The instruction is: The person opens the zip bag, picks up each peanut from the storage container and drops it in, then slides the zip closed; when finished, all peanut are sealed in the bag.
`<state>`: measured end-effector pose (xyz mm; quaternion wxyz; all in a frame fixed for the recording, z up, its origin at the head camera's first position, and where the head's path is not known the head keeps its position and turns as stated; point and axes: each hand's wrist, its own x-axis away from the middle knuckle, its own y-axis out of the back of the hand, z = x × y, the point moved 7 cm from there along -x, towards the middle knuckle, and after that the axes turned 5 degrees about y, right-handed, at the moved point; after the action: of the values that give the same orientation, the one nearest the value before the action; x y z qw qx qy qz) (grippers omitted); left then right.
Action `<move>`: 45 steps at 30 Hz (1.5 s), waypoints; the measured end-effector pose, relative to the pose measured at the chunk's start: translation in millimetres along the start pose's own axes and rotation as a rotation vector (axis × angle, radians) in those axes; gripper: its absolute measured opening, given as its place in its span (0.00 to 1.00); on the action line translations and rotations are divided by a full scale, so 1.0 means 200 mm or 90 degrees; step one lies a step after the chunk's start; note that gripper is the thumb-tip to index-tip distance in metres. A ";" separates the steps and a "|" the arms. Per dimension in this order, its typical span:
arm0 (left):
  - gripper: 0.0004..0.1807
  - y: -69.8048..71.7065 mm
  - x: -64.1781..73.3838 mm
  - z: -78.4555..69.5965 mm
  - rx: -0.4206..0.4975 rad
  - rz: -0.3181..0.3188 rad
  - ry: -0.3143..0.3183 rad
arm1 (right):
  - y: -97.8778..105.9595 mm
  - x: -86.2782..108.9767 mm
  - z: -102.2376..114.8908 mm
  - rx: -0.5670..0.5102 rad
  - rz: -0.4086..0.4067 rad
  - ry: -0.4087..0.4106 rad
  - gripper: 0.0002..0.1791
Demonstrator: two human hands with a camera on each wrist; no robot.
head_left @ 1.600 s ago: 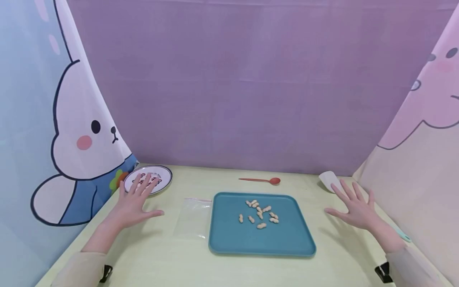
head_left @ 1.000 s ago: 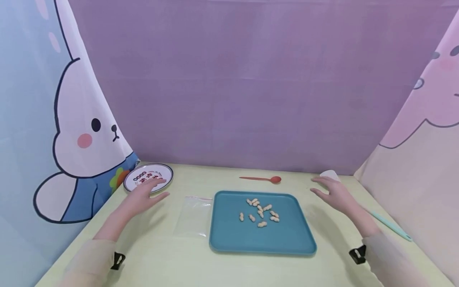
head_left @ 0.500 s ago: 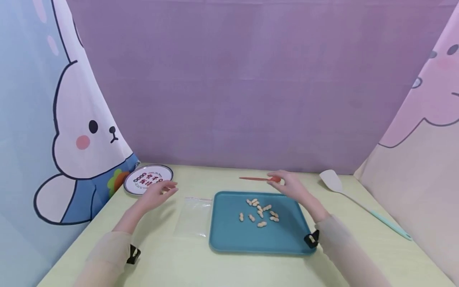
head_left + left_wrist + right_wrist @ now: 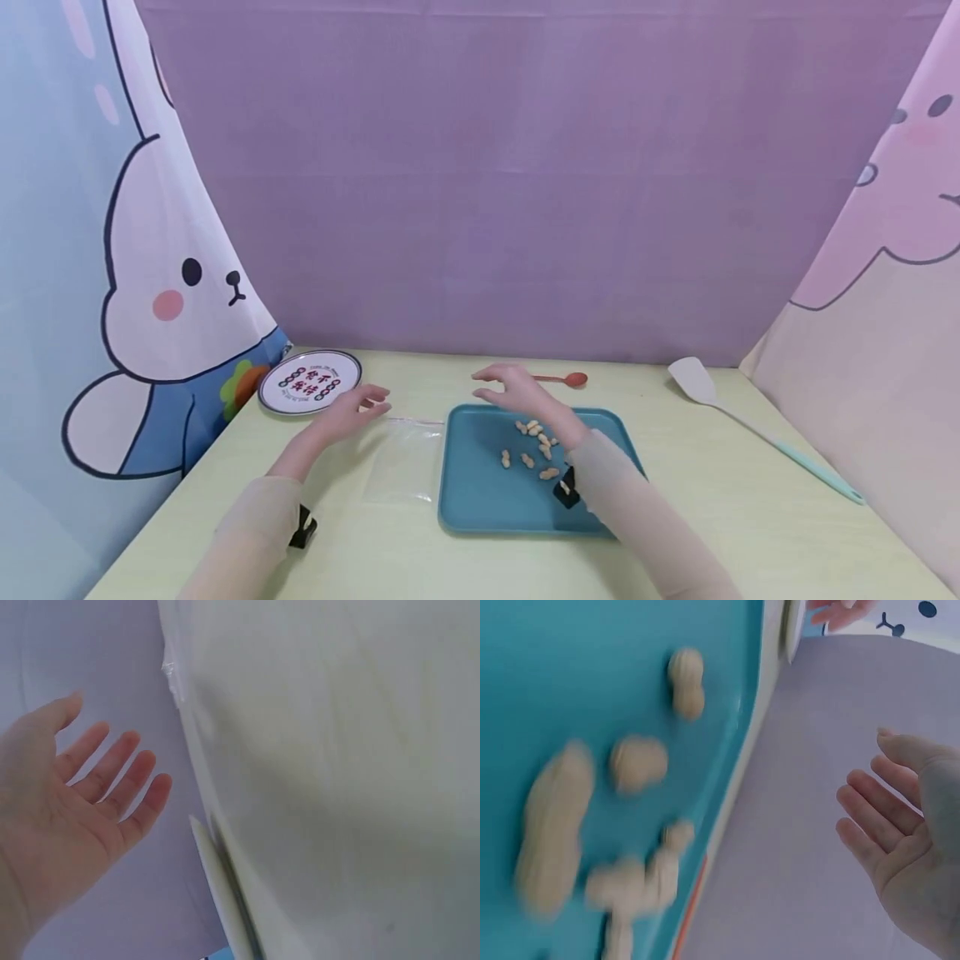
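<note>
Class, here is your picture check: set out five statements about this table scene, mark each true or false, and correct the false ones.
1. The peanuts lie on the blue tray. True.
2. The red spoon sits inside the blue tray. False: the red spoon lies on the table, beyond it.
3. The left hand and right hand are empty. True.
4. The spatula lies left of the plate. False: the spatula is far to its right.
5. The plate holds peanuts. False: it holds none.

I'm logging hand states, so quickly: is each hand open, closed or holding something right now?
Left hand: open, palm bare, holding nothing.
Right hand: open, fingers relaxed, holding nothing.
</note>
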<state>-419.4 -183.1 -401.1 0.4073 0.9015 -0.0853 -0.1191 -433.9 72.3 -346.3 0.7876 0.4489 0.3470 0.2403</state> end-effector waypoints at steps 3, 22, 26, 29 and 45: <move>0.24 -0.04 0.00 0.00 0.005 0.032 0.022 | -0.08 -0.07 0.02 -0.029 0.017 -0.003 0.20; 0.24 -0.16 0.03 -0.05 -0.005 0.128 0.037 | -0.44 -0.11 0.11 -0.152 0.175 -0.080 0.21; 0.20 -0.16 0.03 -0.05 0.006 0.148 0.023 | -0.46 -0.11 0.12 -0.158 0.199 -0.093 0.24; 0.19 -0.15 0.02 -0.06 0.004 0.141 -0.001 | -0.46 -0.11 0.13 -0.143 0.212 -0.094 0.22; 0.03 0.00 0.00 -0.14 0.038 0.003 -0.008 | -0.42 -0.12 0.11 -0.250 0.138 -0.119 0.11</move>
<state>-410.6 -162.8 -383.2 0.3802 0.9122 -0.0935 -0.1208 -427.1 4.2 -404.4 0.8581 0.3420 0.1690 0.3438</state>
